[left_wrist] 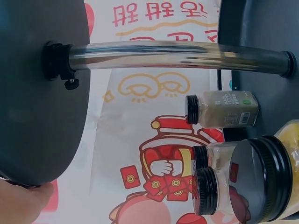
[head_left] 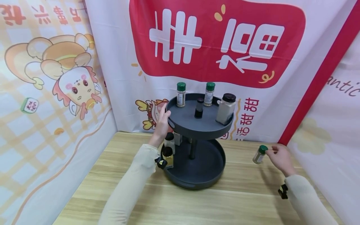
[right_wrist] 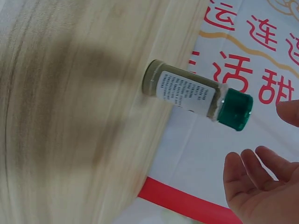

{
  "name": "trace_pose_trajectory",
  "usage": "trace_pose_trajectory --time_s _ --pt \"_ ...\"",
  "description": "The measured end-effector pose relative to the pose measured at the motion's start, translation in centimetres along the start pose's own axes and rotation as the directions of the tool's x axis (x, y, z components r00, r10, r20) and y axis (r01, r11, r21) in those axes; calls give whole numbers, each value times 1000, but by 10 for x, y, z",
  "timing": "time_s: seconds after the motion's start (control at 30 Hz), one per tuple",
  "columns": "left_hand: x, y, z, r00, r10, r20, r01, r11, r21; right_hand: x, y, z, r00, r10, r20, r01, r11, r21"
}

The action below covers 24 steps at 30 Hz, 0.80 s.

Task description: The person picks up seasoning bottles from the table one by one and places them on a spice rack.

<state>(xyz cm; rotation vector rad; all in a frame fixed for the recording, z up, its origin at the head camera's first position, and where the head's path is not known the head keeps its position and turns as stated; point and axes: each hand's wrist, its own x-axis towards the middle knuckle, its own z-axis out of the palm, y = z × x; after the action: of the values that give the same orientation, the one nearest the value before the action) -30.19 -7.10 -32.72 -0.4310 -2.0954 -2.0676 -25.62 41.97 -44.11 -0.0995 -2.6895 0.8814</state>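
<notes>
A dark grey two-tier round stand stands on the table. My left hand rests against the left rim of its upper tray, fingers fairly straight. That hand shows only partly in the left wrist view. On the table to the right stands a spice jar with a green cap and white label. My right hand is beside its cap. In the right wrist view, the fingers are spread, with a gap between them and the jar.
The upper tray bears two green-capped jars, a small dark bottle and a large black-lidded jar. Several black-lidded jars stand at the lower tray's left. A metal pole joins the tiers. Printed cloth hangs behind.
</notes>
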Motion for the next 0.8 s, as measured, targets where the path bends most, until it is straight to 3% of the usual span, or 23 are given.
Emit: trace_pose_trajectory --time_s 0.2,0.4,0.67,0.8 --pt "-5 1 2 999 50 -1 -50 999 -17 4 10 7 997 72 39 -72 997 -6" --pt "-11 6 4 998 65 -15 -65 998 18 7 8 13 978 168 121 -166 986 -20" --pt "-33 36 11 996 74 -44 -70 995 75 10 6 24 972 197 125 -194 980 -37" --pt "-32 29 13 995 71 -66 -64 993 103 11 9 29 971 201 131 -199 980 -26"
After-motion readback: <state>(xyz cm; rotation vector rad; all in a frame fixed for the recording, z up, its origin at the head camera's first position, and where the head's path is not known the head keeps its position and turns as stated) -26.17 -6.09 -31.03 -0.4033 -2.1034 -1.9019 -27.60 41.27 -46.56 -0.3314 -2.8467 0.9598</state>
